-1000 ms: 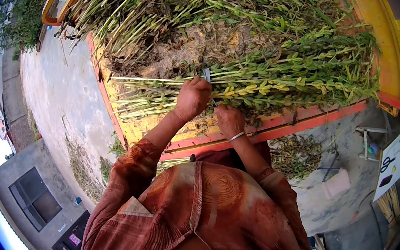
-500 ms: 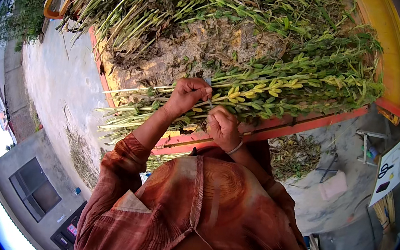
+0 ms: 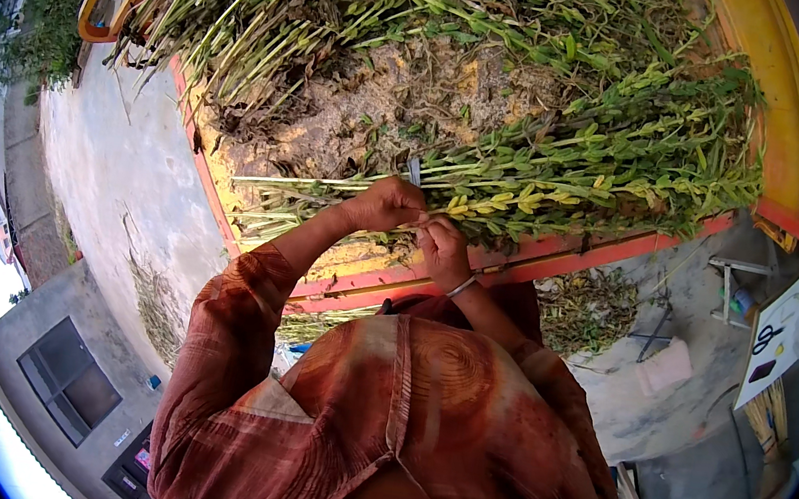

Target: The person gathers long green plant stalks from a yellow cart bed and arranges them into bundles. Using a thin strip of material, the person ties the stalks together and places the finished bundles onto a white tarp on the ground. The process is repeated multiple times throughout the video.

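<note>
A bundle of green sesame-like stalks [image 3: 537,202] with yellowing pods lies along the near side of the yellow platform. Around its middle shows a narrow grey strip [image 3: 415,171], standing up just behind my left hand. My left hand [image 3: 387,203] is closed over the near side of the bundle, pinching at the strip. My right hand [image 3: 444,252] is closed too, its fingertips meeting those of the left at the strip. The fingers hide the strip's ends. Bare pale stalk ends [image 3: 267,222] stick out to the left of my hands.
More cut stalks [image 3: 278,22] are heaped on the platform's far side. Leaf litter [image 3: 389,97] covers its middle. A red rail [image 3: 560,255] edges the near side; a yellow frame [image 3: 793,99] rises at right. A white board [image 3: 780,335] holding scissors [image 3: 767,338] stands at right.
My hands have come together, fingertips now meeting. My left hand has shifted slightly down. The loose stalk ends at the left have drawn up closer to the bundle.
</note>
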`<state>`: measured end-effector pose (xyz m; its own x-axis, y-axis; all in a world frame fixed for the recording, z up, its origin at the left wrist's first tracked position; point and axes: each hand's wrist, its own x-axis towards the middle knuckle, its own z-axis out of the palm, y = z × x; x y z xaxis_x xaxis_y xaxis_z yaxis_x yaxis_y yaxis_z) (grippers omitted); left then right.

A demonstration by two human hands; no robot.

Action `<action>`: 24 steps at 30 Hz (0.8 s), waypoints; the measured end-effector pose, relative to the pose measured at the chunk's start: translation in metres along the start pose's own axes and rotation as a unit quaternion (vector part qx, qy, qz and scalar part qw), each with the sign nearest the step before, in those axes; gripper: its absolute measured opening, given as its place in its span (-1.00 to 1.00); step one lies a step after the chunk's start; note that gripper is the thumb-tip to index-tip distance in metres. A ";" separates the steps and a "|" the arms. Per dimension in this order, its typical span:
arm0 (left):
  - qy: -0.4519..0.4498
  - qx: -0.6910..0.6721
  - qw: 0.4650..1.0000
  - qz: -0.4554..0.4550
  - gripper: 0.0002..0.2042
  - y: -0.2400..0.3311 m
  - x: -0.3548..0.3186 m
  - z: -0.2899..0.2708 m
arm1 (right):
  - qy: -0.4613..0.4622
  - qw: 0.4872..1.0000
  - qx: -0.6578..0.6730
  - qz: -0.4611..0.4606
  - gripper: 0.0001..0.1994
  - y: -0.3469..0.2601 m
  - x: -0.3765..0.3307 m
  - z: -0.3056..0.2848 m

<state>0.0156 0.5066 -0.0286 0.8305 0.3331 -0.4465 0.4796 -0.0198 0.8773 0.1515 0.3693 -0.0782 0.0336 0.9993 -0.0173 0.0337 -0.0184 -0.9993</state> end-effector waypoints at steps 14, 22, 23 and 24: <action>-0.020 0.110 0.991 0.077 -0.90 -0.021 -0.002 0.012 | -0.088 0.975 -0.201 0.028 -0.89 0.009 -0.025 -0.012; 0.294 0.293 0.909 0.028 -0.98 0.040 -0.025 0.074 | -0.050 0.980 -0.178 0.075 -0.91 0.002 -0.008 0.007; 0.320 0.294 0.901 -0.007 -0.97 0.029 -0.029 0.091 | -0.044 0.980 -0.175 0.082 -0.91 -0.001 -0.010 0.008; 0.349 0.264 0.899 -0.017 -0.96 0.030 -0.028 0.096 | -0.047 0.980 -0.180 0.069 -0.92 -0.001 -0.012 0.009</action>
<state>0.0336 0.4062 -0.0071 0.5211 0.8487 -0.0899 0.7222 -0.3824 0.5764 0.1419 0.3578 -0.0774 -0.0286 0.9849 -0.1707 0.3867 -0.1465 -0.9105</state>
